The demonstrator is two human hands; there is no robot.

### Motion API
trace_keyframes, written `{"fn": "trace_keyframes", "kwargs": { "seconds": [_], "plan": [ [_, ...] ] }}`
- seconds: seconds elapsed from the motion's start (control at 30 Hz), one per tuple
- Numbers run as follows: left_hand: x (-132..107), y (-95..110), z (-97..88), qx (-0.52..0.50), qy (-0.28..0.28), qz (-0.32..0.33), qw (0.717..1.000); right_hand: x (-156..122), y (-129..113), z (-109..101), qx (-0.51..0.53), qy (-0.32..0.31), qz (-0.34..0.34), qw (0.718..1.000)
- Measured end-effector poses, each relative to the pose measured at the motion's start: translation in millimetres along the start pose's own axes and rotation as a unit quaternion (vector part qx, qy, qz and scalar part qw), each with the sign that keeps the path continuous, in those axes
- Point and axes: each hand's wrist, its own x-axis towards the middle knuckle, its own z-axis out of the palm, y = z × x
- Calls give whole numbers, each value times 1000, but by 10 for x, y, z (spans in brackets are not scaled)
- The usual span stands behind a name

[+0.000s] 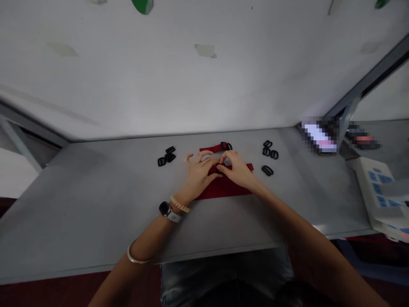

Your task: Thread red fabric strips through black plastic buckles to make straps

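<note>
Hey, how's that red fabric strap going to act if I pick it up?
The flat red woven strap will probably hang floppy, since it lies flat and looks thin. It likely feels light, though the small black plastic buckle may weigh down that end slightly. Pushed, it would probably slide across the grey tabletop rather than roll.

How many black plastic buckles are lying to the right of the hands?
4 buckles: one topmost, two beneath it, and one apart, nearer the person. The overlapping bunch may hide another.
</note>
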Motion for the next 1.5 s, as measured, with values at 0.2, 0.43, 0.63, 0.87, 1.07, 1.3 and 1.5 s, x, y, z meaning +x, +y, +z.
{"fn": "trace_keyframes", "kwargs": {
  "seconds": [0.2, 0.43, 0.63, 0.87, 1.07, 1.3, 1.5],
  "plan": [
    [47, 75, -41, -21, 15, -35, 999, -6, -47, -43, 65, -11, 23, 998],
    [93, -40, -166, -179, 29, -130, 975, 9, -152, -273, 109, -99, -37, 988],
    [90, -160, -103, -401, -20, -187, 896, 13, -193, -260, 107, -74, -14, 991],
    [74, -123, -135, -506, -110, -277, 809, -11, -218, -220, 83, -10, -39, 996],
    [69, -72, -145, -567, -102, -301, 760, -25, -174, -130, 61, 2, -56, 997],
    [94, -21, -195, -568, -61, -327, 753, -7, -141, -119, 33, 26, -51, 998],
    [98, -29, -250, -524, -76, -345, 775, -3, -99, -122, 47, 3, -21, 999]
  ]
}}
